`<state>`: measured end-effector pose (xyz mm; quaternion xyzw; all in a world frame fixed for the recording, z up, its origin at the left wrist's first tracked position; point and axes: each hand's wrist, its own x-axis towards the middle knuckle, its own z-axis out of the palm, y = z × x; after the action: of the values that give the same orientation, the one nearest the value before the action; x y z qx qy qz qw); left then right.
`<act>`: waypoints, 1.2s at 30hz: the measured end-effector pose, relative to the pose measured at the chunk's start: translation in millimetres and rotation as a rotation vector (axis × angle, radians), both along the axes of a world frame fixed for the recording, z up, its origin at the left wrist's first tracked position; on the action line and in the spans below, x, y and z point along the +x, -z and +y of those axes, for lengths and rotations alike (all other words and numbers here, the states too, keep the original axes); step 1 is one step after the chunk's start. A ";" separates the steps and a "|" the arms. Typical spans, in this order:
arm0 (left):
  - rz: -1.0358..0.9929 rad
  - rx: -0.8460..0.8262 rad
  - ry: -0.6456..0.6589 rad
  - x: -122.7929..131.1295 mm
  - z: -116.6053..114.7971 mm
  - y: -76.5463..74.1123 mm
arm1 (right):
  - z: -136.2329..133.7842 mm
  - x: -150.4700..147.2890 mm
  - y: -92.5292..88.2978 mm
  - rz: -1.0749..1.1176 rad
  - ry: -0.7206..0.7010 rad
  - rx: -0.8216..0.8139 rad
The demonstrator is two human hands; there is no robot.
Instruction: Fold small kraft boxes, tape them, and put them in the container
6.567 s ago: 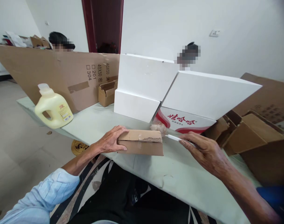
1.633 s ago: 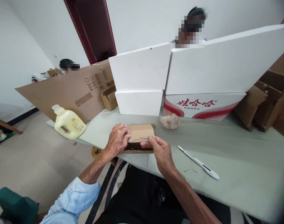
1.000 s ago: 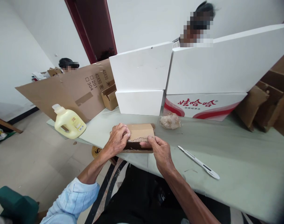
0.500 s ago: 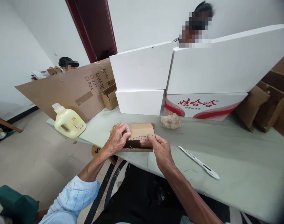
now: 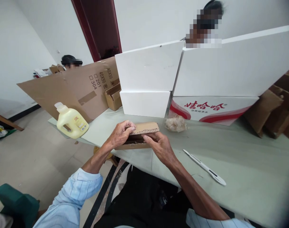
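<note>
A small flat cardboard box [image 5: 144, 128] lies near the front edge of the pale green table [image 5: 241, 164]. Its top flap is lifted a little, showing a dark gap. My left hand [image 5: 120, 134] grips the box's left end, fingers curled over the flap. My right hand [image 5: 158, 146] holds the right front, fingertips reaching into the gap under the flap. A white utility knife [image 5: 204, 167] lies on the table to the right, apart from both hands. A crumpled beige wad [image 5: 175, 124] sits just behind the box.
White foam boards [image 5: 149, 68] and a red-and-white printed carton [image 5: 210, 108] stand behind. A cream detergent jug [image 5: 69, 120] sits at the table's left end before a leaning cardboard sheet [image 5: 70, 88]. Brown boxes [image 5: 265, 107] pile at right. Two other people are behind.
The knife my right hand held earlier lies on the table. Over the last second the flap has lifted and my right fingers have slipped under it.
</note>
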<state>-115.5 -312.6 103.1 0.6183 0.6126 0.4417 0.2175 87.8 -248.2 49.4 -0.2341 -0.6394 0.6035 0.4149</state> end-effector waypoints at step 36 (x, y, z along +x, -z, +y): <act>-0.270 -0.070 0.106 -35.4 3.9 -38.6 | 50.8 2.5 -61.2 -0.375 -0.087 0.204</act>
<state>-150.9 -308.7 141.8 0.5767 0.5593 0.4873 0.3424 90.3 -197.4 110.6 -0.2714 -0.7726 0.4989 0.2837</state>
